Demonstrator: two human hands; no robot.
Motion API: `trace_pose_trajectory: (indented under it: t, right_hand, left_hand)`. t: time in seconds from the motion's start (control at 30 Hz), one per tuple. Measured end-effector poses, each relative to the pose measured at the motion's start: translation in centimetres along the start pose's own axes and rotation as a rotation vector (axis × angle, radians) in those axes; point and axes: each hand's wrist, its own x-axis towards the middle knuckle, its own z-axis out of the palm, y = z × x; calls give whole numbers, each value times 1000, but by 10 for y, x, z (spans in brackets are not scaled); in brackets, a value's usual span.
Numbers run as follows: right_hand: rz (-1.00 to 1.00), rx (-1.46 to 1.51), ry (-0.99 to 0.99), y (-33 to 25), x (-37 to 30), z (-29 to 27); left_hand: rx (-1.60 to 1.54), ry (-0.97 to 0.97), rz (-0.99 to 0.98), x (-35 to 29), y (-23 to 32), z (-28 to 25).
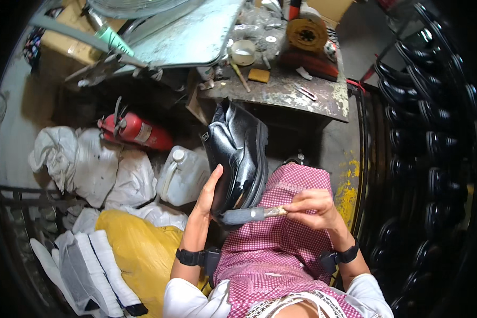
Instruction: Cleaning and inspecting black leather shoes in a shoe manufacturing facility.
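Note:
My left hand (209,192) holds a glossy black boot (238,151) by its underside, toe end down near my lap and the ankle opening pointing away from me. My right hand (314,208) grips the handle of a brush (249,214) whose grey bristle head touches the boot's lower end. Both wrists carry black bands. A pink checked apron (281,244) covers my lap under the boot.
A worn workbench (286,93) ahead carries a tape roll, a spool and small tools. To the left lie a red fire extinguisher (135,130), a white jug (183,175), white sacks and a yellow bag (138,249). A rack of black boots (424,143) fills the right.

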Motion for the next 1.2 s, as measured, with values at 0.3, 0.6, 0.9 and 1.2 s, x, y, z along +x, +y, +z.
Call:
trace_pose_trajectory:
  t: [0.3,0.6,0.9,1.2]
  right_hand:
    - [541,576,864,-10,-116,-56]
    - [639,691,1302,-40,-258,12]
    - [751,704,1644,-28,-325,65]
    - [840,761,1761,-21,-354,54]
  left_hand:
    - [825,270,297,-10,-1,71]
    - [1230,-350,84,60,-97,189]
    - [1740,-717,-78,146,-267,256]
    - [1681,-878,-64,231,-373,332]
